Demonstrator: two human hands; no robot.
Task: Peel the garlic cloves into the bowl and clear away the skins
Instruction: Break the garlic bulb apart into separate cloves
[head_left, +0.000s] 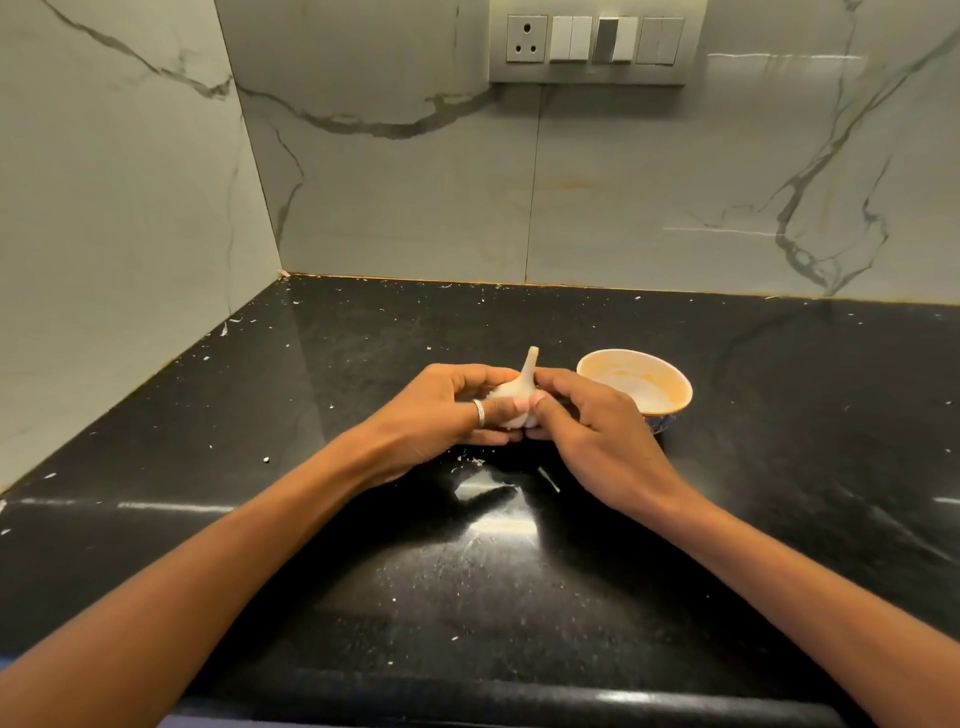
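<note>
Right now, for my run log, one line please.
left hand: grips garlic bulb | right hand: grips garlic bulb | bowl: no cloves

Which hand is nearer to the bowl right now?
Right. The right hand, gripping the garlic bulb, lies just left of the bowl; the left hand grips the bulb from its other side, farther away.

Switch panel (592, 44), maybe steel, above black counter (519, 613).

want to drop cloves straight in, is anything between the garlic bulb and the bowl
Nothing visible does. The left hand and right hand grip the garlic bulb just left of the bowl; only the right hand's fingers lie between.
</note>
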